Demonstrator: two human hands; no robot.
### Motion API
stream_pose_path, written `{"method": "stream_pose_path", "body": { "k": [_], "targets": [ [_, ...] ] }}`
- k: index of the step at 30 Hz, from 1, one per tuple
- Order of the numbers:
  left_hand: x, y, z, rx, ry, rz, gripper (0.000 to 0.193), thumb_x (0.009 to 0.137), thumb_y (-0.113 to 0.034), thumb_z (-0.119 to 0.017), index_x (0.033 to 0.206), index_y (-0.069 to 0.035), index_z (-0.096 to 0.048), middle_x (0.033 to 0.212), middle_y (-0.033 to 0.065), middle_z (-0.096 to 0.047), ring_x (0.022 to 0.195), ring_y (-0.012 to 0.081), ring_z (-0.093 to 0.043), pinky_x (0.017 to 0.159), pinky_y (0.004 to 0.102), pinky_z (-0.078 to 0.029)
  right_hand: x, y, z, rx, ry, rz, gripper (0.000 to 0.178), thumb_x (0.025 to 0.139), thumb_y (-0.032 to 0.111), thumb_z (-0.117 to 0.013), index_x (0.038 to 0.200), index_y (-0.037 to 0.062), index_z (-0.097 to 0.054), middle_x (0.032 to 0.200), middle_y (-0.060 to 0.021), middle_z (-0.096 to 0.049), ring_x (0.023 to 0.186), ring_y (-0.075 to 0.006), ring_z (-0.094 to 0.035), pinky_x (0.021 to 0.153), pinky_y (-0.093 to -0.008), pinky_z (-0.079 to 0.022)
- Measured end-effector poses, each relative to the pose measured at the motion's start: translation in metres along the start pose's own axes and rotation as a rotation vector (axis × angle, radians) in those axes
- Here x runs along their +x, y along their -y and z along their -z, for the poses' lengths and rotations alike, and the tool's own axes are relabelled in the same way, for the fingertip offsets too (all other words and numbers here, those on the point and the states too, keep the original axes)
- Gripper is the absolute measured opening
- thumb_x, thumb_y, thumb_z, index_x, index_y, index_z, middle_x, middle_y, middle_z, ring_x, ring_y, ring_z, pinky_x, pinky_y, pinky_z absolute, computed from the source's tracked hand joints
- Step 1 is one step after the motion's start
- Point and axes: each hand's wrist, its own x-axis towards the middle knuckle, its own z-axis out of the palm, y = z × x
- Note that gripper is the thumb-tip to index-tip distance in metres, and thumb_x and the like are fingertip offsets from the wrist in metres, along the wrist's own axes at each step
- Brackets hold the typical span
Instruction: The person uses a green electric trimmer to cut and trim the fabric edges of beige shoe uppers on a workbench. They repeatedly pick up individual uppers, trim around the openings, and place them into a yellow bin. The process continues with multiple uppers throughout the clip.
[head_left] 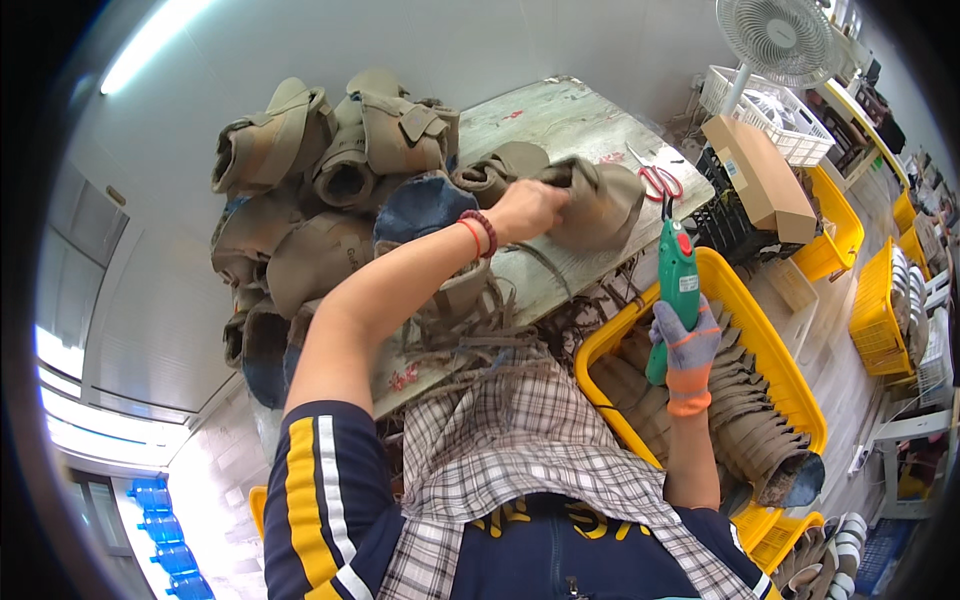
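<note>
Our table [555, 112] has a bare strip along its far edge and another patch of open board between the khaki upper [608, 208] and the front edge; to the left, a pile of uppers [315, 262] crowds the surface. At the right corner, red-handled scissors [660, 184] lie just beside the upper, leaving little room there. We have the upper on the table's right part, our bare left hand [528, 211] closed on its left side. Its rounded end points right; its exact long axis we cannot tell. Our gloved right hand [690, 338] grips a green tool [681, 275] beyond the table edge, over a yellow basket [765, 345]. The tool's long axis runs nearly upright in view, its dark tip pointing away from us.
</note>
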Motion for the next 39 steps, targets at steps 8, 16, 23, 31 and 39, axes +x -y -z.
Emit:
{"method": "stream_pose_path", "body": {
  "k": [8,16,23,31,39],
  "targets": [
    [-0.011,-0.004,0.036,-0.186,-0.171,0.032,0.027,0.074,-0.009,-0.068,0.1,-0.003,-0.063,0.09,0.0198,-0.063,0.083,0.0319,-0.064,0.073,0.035,-0.05,-0.002,0.003,0.001,-0.003,-0.008,0.019,0.028,0.078,0.011,-0.073,0.099,0.0018,-0.057,0.075,0.0002,-0.056,0.057,-0.0063,-0.049,0.051,-0.0214,-0.041],
    [-0.017,-0.01,0.082,-0.173,-0.195,0.09,0.017,0.075,-0.013,-0.067,0.087,-0.004,-0.059,0.08,0.0168,-0.061,0.08,0.0353,-0.058,0.071,0.0386,-0.047,-0.004,0.002,-0.007,0.015,0.02,0.017,0.027,0.078,0.01,-0.073,0.097,0.0022,-0.056,0.072,0.0012,-0.055,0.056,-0.0053,-0.048,0.05,-0.0211,-0.04],
    [-0.03,-0.01,0.092,0.022,-0.022,0.089,0.022,0.075,-0.013,-0.066,0.096,-0.008,-0.065,0.092,0.0157,-0.065,0.089,0.0336,-0.061,0.076,0.0375,-0.048,0.003,-0.006,-0.01,-0.012,0.043,0.019,0.029,0.078,0.01,-0.073,0.1,0.0023,-0.056,0.074,0.0013,-0.056,0.056,-0.0053,-0.048,0.05,-0.0203,-0.04],
    [-0.018,0.013,0.112,-0.219,-0.14,0.28,0.037,0.074,-0.008,-0.068,0.111,-0.005,-0.062,0.101,0.0118,-0.066,0.093,0.0183,-0.061,0.084,0.0284,-0.046,0.002,-0.009,-0.01,0.051,0.034,-0.019,0.034,0.078,0.011,-0.074,0.105,0.0017,-0.056,0.076,0.0016,-0.056,0.058,-0.005,-0.049,0.05,-0.0201,-0.04],
    [-0.004,0.014,0.123,0.055,-0.073,0.185,0.038,0.076,-0.011,-0.069,0.113,-0.005,-0.062,0.108,0.0146,-0.065,0.102,0.0239,-0.06,0.089,0.0313,-0.045,0.006,-0.009,-0.011,-0.019,0.028,0.006,0.026,0.08,0.011,-0.071,0.1,0.0026,-0.056,0.073,0.0005,-0.056,0.057,-0.006,-0.05,0.051,-0.0208,-0.041]
  ]
}}
